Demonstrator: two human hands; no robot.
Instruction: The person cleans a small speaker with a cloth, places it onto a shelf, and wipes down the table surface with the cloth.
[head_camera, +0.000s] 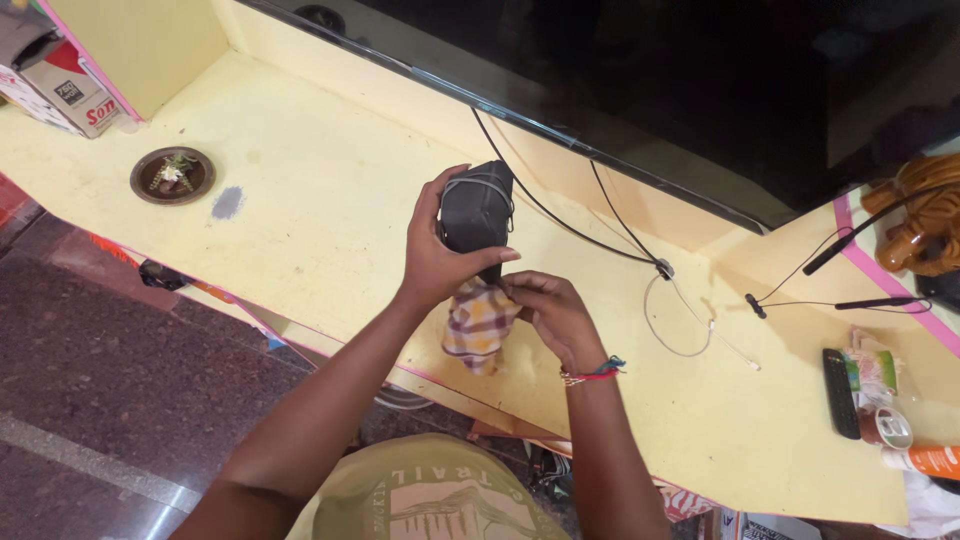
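Both hands grip: left (440, 255) holds black box (477, 212), right (545, 312) pinches checked cloth (480, 325) beneath.

layout on the shelf (330, 190): small dish (172, 175) at far left, box (60, 85) behind it; hands at centre, left hand (440, 250) holding the speaker (477, 212) above the cloth (480, 325) in the right hand (550, 315); cables (620, 240) to their right; remote (838, 392) near right; screen (650, 80) behind all.

yellow shelf (330, 180): dish (172, 175), remote (840, 392)
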